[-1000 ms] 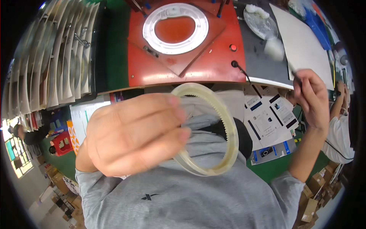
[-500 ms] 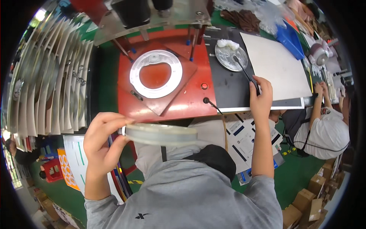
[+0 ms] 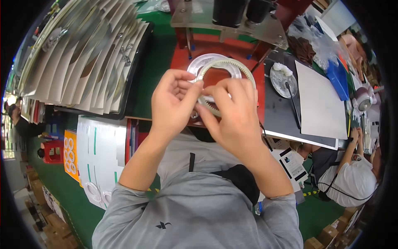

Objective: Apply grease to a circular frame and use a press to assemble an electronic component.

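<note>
A pale ring with teeth around its inside [image 3: 245, 69] is raised in front of me, tilted so its opening faces me. My left hand [image 3: 173, 103] is closed, with thumb and forefinger pinching the ring's left edge. From the right, my right hand [image 3: 234, 114] grips the ring's lower part, fingers bent and covering some of it. Behind the ring, a silvery ring-shaped fixture [image 3: 195, 65] lies on the red machine base [image 3: 179, 58]. A thin black-handled tool [image 3: 293, 103] rests with its tip on a round metal dish [image 3: 278, 86] holding white wadding [image 3: 282, 69].
Upright cream dividers [image 3: 89, 74] with discs between them fill the left side. A clear plate [image 3: 195, 16] overhangs the base. To the right are a pale board [image 3: 321, 103], a blue tray [image 3: 338, 81] and a seated person in white [image 3: 352, 182].
My right hand has let go of the black-handled tool, which now lies against the dish, and has joined my left hand on the toothed ring. The ring has been lifted forward and turned face-on.
</note>
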`<state>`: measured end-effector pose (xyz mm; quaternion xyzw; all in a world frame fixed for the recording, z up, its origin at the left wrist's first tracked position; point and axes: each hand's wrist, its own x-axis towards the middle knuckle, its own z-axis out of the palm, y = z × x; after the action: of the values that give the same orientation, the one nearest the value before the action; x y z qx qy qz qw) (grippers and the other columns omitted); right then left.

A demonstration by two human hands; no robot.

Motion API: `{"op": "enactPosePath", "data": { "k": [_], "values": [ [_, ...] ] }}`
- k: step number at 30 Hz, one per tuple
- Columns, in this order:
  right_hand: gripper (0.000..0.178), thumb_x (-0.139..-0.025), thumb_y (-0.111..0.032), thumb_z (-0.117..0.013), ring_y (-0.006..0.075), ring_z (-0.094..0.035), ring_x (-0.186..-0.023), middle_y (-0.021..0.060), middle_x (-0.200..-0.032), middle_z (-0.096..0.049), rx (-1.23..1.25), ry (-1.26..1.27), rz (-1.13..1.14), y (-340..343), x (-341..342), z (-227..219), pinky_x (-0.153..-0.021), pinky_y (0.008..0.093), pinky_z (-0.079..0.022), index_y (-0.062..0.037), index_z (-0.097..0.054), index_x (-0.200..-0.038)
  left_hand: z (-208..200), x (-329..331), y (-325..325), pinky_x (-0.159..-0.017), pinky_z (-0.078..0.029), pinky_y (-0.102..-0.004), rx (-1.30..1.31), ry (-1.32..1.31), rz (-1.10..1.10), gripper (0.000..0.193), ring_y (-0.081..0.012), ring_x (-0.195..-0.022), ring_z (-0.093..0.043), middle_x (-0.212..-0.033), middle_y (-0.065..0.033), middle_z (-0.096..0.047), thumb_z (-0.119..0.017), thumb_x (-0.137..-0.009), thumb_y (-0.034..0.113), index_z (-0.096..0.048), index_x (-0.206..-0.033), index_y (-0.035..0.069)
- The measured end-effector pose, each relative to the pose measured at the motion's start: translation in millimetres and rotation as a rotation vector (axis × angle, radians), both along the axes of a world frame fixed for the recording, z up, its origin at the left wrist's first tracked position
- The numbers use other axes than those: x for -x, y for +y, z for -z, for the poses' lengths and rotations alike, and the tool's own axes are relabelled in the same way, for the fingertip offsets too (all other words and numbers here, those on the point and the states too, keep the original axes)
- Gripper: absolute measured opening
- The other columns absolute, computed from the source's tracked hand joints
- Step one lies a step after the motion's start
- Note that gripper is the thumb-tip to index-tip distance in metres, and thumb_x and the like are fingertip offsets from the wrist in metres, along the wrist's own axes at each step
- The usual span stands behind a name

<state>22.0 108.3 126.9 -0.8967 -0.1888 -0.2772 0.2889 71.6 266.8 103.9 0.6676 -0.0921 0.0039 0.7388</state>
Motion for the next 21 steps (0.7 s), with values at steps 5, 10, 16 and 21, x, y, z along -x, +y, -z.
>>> {"op": "enactPosePath", "data": {
  "k": [5,10,16,21],
  "values": [
    [0.031,-0.075,-0.017,-0.086,0.0331,-0.056,-0.1,0.0097,-0.099,-0.059,0.162,-0.009,0.1,3.1,-23.6,-5.9,-0.085,0.0467,-0.045,-0.0075,-0.068,-0.099,7.9,-17.3,-6.0,-0.063,-0.053,-0.0238,-0.022,-0.031,-0.106,0.023,-0.0101,-0.072,-0.066,-0.086,-0.0078,-0.068,-0.076,-0.095,0.007,-0.058,-0.105,-0.004],
    [0.021,-0.077,-0.016,-0.083,0.0345,-0.061,-0.096,0.0142,-0.091,-0.069,0.133,0.154,-0.004,-13.5,-49.5,-13.4,-0.086,0.0453,-0.049,-0.0001,-0.075,-0.087,16.6,-32.5,-6.6,-0.062,-0.054,-0.0287,-0.183,-0.083,-0.2,0.026,-0.0125,-0.067,-0.067,-0.082,-0.011,-0.071,-0.078,-0.093,0.017,-0.061,-0.096,-0.003],
    [0.02,-0.08,-0.015,-0.08,0.0351,-0.061,-0.095,0.0147,-0.09,-0.068,0.19,0.274,-0.06,-32.4,-52.5,-19.0,-0.088,0.0434,-0.05,0.0023,-0.074,-0.089,23.7,-26.4,7.6,-0.066,-0.053,-0.0335,-0.391,-0.243,-0.183,0.019,-0.0194,-0.071,-0.066,-0.079,-0.0098,-0.069,-0.077,-0.092,0.015,-0.066,-0.089,0.0],
    [0.023,-0.081,-0.015,-0.082,0.034,-0.058,-0.102,0.0125,-0.098,-0.065,0.278,0.212,-0.05,-34.3,-41.8,-17.9,-0.093,0.0424,-0.047,-0.0016,-0.072,-0.097,36.5,-20.3,18.6,-0.069,-0.052,-0.0326,-0.377,-0.471,-0.132,0.011,-0.021,-0.082,-0.065,-0.087,-0.0082,-0.069,-0.078,-0.088,0.008,-0.07,-0.09,0.002]
  ]
}}
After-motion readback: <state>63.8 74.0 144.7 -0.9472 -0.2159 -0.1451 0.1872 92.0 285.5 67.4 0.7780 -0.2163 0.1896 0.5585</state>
